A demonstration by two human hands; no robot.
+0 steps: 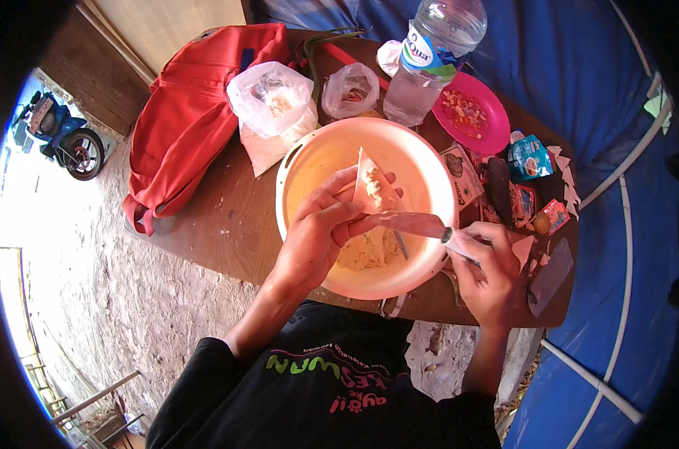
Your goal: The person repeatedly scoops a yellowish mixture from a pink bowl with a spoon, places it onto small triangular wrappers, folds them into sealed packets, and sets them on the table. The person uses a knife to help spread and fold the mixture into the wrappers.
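Observation:
Over a white basin [285,194], my left hand [317,224] grips a pale triangular piece [365,196], its tip pointing up. A lumpy, yellowish paste clings to its face. A knife [413,224] is in my right hand [489,271], fingers wrapped round the handle. Its broad blade points left and lies just below the triangular piece, close to my left fingertips; whether it touches them I cannot tell. Beneath the blade, more yellowish mixture [365,253] sits in the bottom of the basin. A thin grey handle [401,244] stands in that mixture.
Behind the basin stand a large water bottle [408,96], two plastic bags [272,93] and a pink plate [498,97] of chopped bits. A red bag [193,112] lies at left. Sachets [532,159] and a translucent sheet [550,277] crowd the table's right side.

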